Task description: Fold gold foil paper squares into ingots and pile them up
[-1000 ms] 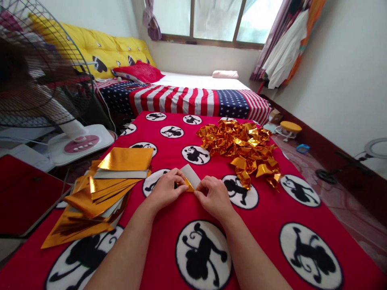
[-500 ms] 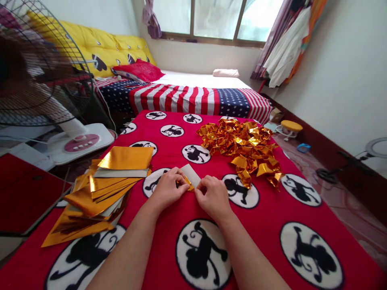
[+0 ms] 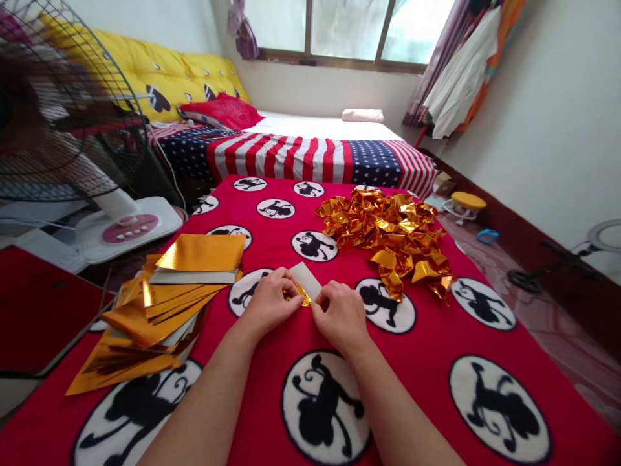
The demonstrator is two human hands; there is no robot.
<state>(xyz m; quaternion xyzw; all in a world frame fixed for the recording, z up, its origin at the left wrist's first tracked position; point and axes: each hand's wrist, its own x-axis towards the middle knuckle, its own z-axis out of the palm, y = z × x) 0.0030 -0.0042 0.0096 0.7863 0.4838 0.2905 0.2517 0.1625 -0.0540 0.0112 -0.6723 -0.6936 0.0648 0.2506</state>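
A sheet of gold foil paper lies between my hands, its pale back up and its near edge turned over to show gold. My left hand pinches the left part of that folded edge; the fingertips partly hide it. At the right corner, my right hand is closed on the same edge with thumb and fingers together. Left of my hands rests a loose stack of flat gold foil paper, fanned out. Beyond my right hand sits a heap of folded gold foil pieces.
A red cloth with monkey prints covers the table. To the left stand a fan and a dark red board. Behind the table is a bed. A yellow-topped stool stands on the floor at right.
My hands stay nearly in place on the foil paper. A little more crinkled gold shows by my left fingertips. The stack and the heap have not moved.
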